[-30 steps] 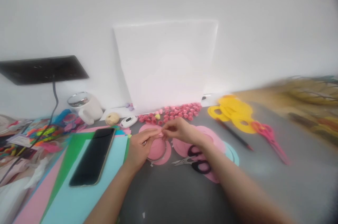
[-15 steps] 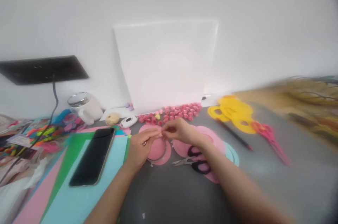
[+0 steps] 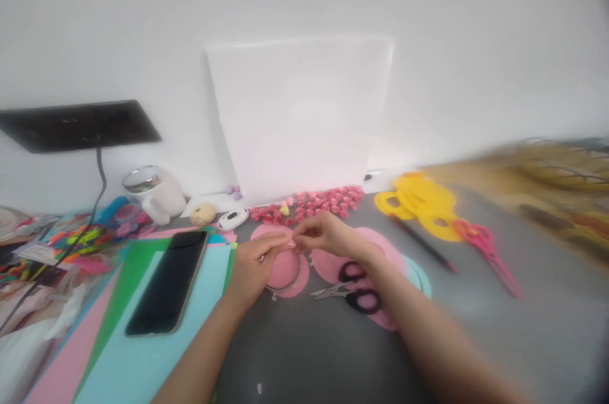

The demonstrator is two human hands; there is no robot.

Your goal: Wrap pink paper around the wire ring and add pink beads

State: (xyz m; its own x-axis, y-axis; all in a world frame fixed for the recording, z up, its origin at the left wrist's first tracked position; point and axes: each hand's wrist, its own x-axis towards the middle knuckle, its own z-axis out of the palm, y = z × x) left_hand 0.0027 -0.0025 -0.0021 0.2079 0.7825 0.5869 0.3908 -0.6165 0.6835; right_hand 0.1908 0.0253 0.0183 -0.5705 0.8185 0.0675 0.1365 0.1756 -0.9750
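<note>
My left hand (image 3: 254, 264) and my right hand (image 3: 326, 234) meet fingertip to fingertip over pink paper circles. Between them is a small pink paper piece (image 3: 290, 243), mostly covered by the fingers. Both hands are closed in a pinch on it. Just below lies a round pink paper disc (image 3: 284, 269) with a curved cut edge. Black-handled scissors (image 3: 349, 290) rest beside my right wrist, partly over more pink paper rings (image 3: 380, 245). Behind my hands sits a pile of small rolled red-pink paper pieces (image 3: 328, 201).
A phone (image 3: 166, 283) lies on coloured paper sheets (image 3: 190, 321) at left. A white mug (image 3: 162, 198) and a white oval gadget (image 3: 233, 219) stand near the wall. Yellow paper shapes (image 3: 423, 201), a dark pencil (image 3: 423, 243) and pink scissors (image 3: 490, 255) lie at right.
Hardly anything differs. My fingers have shifted very slightly around the small pink paper piece, and the arms are almost where they were.
</note>
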